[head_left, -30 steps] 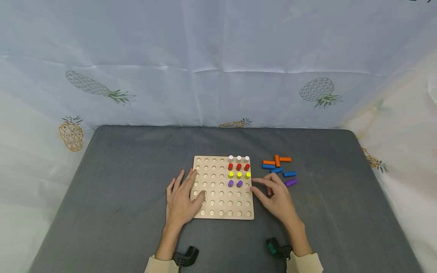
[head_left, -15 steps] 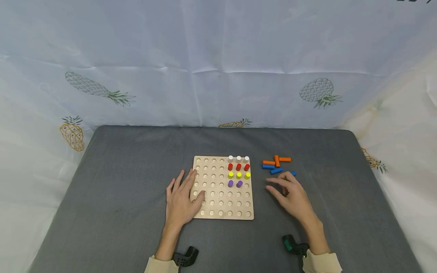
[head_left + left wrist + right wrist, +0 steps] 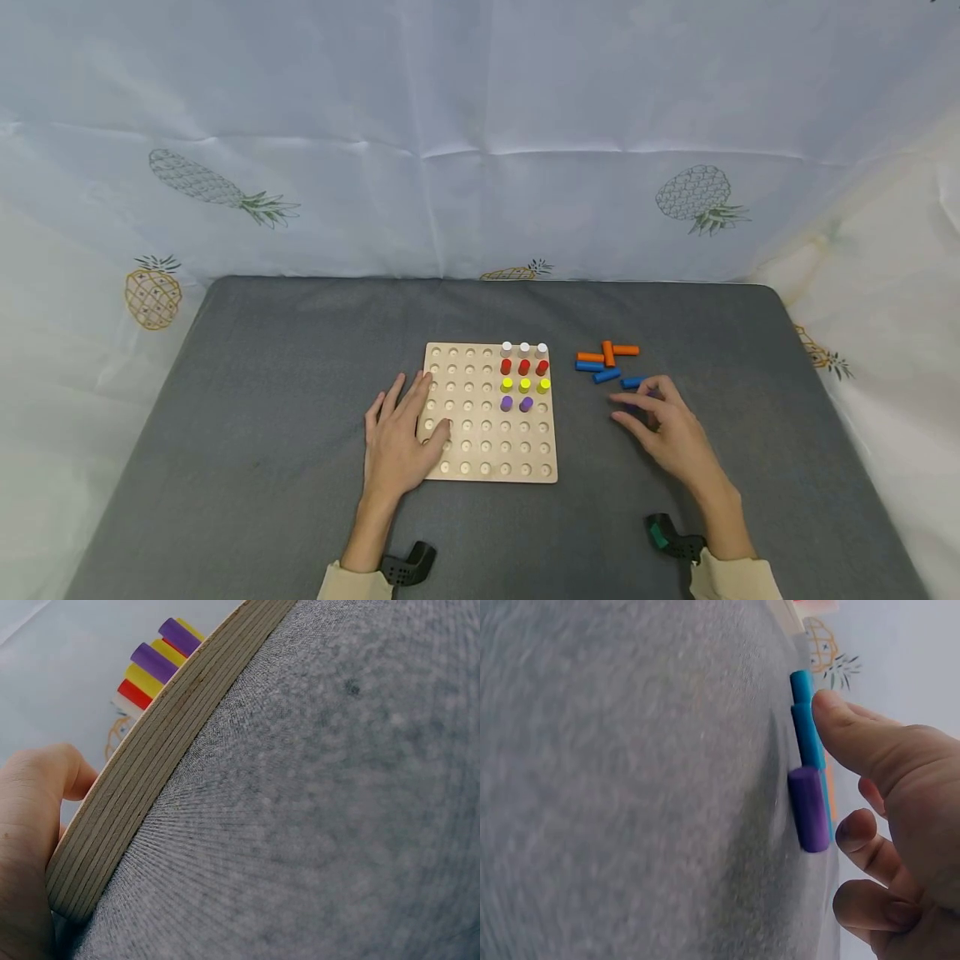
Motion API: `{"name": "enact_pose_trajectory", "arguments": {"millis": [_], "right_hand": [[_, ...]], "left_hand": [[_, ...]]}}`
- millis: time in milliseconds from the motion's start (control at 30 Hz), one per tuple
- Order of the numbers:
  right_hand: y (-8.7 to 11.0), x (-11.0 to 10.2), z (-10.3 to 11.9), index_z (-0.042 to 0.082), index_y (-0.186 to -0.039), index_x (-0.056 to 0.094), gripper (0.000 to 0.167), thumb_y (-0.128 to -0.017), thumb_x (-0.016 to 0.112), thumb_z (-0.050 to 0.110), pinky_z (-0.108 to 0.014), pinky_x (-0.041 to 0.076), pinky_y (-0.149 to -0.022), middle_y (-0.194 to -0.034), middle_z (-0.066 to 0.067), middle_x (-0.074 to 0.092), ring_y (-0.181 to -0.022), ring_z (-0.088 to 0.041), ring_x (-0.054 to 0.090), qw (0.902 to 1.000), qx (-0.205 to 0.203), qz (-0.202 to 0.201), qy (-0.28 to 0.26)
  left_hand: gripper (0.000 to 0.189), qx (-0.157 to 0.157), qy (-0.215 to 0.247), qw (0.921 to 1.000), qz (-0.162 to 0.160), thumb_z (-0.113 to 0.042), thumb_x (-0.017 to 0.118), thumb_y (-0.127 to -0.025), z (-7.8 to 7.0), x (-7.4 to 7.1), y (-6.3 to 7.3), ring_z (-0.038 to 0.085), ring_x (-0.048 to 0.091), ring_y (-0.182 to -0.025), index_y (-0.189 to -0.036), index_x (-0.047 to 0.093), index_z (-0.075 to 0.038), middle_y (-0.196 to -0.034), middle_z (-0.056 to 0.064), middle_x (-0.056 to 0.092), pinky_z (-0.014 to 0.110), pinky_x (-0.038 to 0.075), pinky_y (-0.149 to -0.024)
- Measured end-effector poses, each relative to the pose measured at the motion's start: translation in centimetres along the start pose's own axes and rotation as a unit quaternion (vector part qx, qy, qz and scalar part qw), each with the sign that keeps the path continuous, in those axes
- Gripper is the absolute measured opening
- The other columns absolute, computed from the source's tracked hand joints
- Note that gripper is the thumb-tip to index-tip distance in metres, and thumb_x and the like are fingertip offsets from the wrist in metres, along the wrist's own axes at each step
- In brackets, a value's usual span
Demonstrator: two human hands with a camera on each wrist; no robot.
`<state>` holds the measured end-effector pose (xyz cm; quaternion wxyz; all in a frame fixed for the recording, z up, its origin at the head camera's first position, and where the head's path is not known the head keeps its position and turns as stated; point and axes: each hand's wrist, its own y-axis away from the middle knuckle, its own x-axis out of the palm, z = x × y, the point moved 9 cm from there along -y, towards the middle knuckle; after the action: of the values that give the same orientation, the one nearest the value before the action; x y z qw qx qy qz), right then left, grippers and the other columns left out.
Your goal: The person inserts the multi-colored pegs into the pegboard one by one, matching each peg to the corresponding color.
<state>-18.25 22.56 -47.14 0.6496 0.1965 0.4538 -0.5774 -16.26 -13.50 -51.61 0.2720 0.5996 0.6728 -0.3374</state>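
Resting the left hand [image 3: 401,450] on the left edge of a square, pale wooden pegboard [image 3: 487,437] in the lower middle of the frame, with fingers spread and thumb touching the top face. Showing rounded corners, even rows of shallow round holes and, in the left wrist view, a striped, layered edge. Carrying, upright at its upper right, three white cylinders [image 3: 524,349], three red cylinders [image 3: 524,367], three yellow cylinders [image 3: 525,386] and two purple cylinders [image 3: 507,403]. Poising the right hand [image 3: 671,433] right of the board, with thumb and forefinger parted and the others loosely bent. Having beside its fingers, right of centre in the right wrist view, a smooth purple cylindrical peg [image 3: 808,810], lying loose on the grey cloth-covered bench [image 3: 300,358]. Including, toward the frame's right, three loose blue cylinders [image 3: 607,376] and three orange cylinders [image 3: 608,353].
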Motion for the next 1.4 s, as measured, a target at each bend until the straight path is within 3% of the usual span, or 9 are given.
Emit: {"name": "enact_pose_trajectory", "arguments": {"millis": [500, 1133, 1400], "right_hand": [[0.9, -0.3, -2.1, 0.009, -0.109, 0.080, 0.028, -0.082, 0.082, 0.003, -0.019, 0.033, -0.053, -0.107, -0.005, 0.047, -0.069, 0.000, 0.038, 0.9990, 0.038, 0.018, 0.019], [1.3, 0.2, -2.9, 0.007, -0.105, 0.080, 0.023, -0.083, 0.084, 0.010, -0.020, 0.030, -0.055, -0.101, -0.006, 0.049, -0.071, -0.005, 0.039, 0.9953, 0.086, 0.028, 0.035], [1.3, 0.3, -2.7, 0.006, -0.103, 0.080, 0.022, -0.082, 0.084, 0.012, -0.020, 0.032, -0.057, -0.098, -0.006, 0.052, -0.073, -0.007, 0.041, 0.9944, 0.088, 0.027, 0.051]], "left_hand": [[0.071, 0.009, -0.002, 0.9999, -0.008, -0.036, 0.068, -0.087, 0.1, 0.2, 0.1, 0.032, 0.037, -0.153, -0.154, 0.049, -0.018, -0.157, 0.003, 0.051, 0.057, 0.019, -0.123], [0.071, 0.005, -0.006, 1.0000, -0.003, -0.037, 0.068, -0.088, 0.1, 0.1, 0.1, 0.032, 0.037, -0.153, -0.154, 0.048, -0.019, -0.157, 0.003, 0.051, 0.057, 0.019, -0.124], [0.071, 0.005, -0.008, 1.0000, -0.002, -0.037, 0.067, -0.088, 0.1, 0.1, 0.1, 0.031, 0.037, -0.153, -0.154, 0.048, -0.019, -0.157, 0.002, 0.051, 0.056, 0.019, -0.124]]}}
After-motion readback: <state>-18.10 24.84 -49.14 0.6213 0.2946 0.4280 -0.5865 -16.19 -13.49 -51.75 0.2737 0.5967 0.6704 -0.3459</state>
